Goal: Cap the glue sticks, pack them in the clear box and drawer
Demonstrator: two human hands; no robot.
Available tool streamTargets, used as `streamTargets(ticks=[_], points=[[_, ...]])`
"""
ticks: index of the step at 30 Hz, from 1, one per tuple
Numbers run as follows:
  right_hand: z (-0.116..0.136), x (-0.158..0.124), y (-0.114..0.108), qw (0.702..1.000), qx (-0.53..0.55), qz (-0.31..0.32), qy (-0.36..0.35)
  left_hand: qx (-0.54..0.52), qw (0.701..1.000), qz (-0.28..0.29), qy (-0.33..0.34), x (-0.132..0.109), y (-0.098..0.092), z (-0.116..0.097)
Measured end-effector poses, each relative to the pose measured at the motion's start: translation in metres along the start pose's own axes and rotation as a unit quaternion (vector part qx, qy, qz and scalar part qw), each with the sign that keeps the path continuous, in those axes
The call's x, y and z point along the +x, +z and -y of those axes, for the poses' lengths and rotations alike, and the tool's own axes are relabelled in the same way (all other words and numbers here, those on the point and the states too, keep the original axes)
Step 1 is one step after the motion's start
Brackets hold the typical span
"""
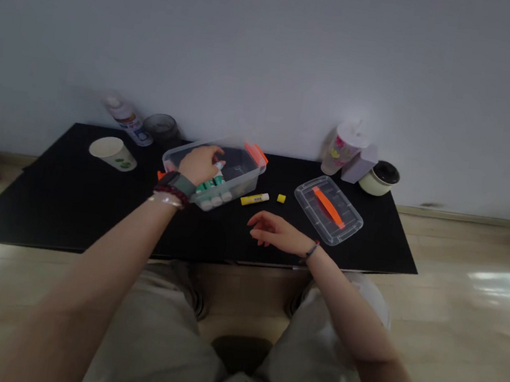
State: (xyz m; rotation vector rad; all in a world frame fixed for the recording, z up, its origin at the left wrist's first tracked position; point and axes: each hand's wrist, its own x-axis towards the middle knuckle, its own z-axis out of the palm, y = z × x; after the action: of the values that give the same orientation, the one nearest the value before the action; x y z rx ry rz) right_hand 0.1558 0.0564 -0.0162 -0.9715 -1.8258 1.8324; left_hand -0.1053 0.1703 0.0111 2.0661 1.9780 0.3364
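Gripping a green-white stick (213, 176), left hand (199, 164) sits inside clear box (243, 174) on black table (69, 210), more sticks lying in the box. Right hand (278, 231) rests loosely open and empty near the table's front edge. Yellow stick (254, 199) and yellow cap (281, 198) lie between box and lid (328, 209).

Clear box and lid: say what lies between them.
Head view: a yellow tube and a small yellow piece lie between the clear box and lid.
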Motion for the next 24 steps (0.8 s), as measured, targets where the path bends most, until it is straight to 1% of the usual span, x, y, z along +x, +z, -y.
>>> streamTargets(ticks=[1, 2, 3, 4, 6, 7, 9, 11, 12, 15, 17, 19, 22, 24], points=[[0.0, 0.0, -0.002, 0.999, -0.045, -0.021, -0.006, -0.056, 0.997, -0.047, 0.032, -0.013, -0.003, -0.005], [-0.001, 0.0, -0.004, 0.994, -0.101, -0.048, -0.01, -0.118, 0.988, -0.077, 0.059, -0.027, -0.004, -0.009], [-0.001, 0.001, -0.007, 0.983, -0.165, -0.079, -0.011, -0.175, 0.978, -0.077, 0.079, -0.043, -0.004, -0.013], [-0.002, 0.002, -0.01, 0.967, -0.23, -0.108, -0.01, -0.225, 0.968, -0.069, 0.091, -0.058, -0.001, -0.016], [-0.006, 0.008, -0.015, 0.925, -0.347, -0.157, 0.002, -0.289, 0.952, -0.024, 0.101, -0.085, 0.008, -0.021], [-0.009, 0.012, -0.017, 0.901, -0.395, -0.176, 0.008, -0.302, 0.948, -0.006, 0.104, -0.096, 0.014, -0.023], [-0.017, 0.022, -0.02, 0.854, -0.48, -0.201, 0.012, -0.302, 0.945, 0.028, 0.122, -0.109, 0.029, -0.025], [-0.027, 0.033, -0.02, 0.813, -0.545, -0.207, 0.008, -0.282, 0.946, 0.057, 0.15, -0.112, 0.044, -0.026], [-0.032, 0.039, -0.019, 0.798, -0.569, -0.201, 0.002, -0.268, 0.947, 0.07, 0.161, -0.112, 0.051, -0.025], [-0.047, 0.055, -0.017, 0.767, -0.616, -0.175, -0.034, -0.213, 0.958, 0.085, 0.172, -0.106, 0.067, -0.022], [-0.054, 0.063, -0.017, 0.754, -0.635, -0.161, -0.059, -0.18, 0.966, 0.072, 0.17, -0.103, 0.073, -0.02], [-0.059, 0.07, -0.016, 0.745, -0.646, -0.155, -0.067, -0.161, 0.971, 0.053, 0.17, -0.101, 0.075, -0.019], [-0.059, 0.076, -0.015, 0.739, -0.653, -0.155, -0.059, -0.152, 0.972, 0.038, 0.175, -0.101, 0.073, -0.02], [-0.059, 0.077, -0.014, 0.74, -0.652, -0.156, -0.055, -0.144, 0.973, 0.03, 0.175, -0.101, 0.071, -0.02]])
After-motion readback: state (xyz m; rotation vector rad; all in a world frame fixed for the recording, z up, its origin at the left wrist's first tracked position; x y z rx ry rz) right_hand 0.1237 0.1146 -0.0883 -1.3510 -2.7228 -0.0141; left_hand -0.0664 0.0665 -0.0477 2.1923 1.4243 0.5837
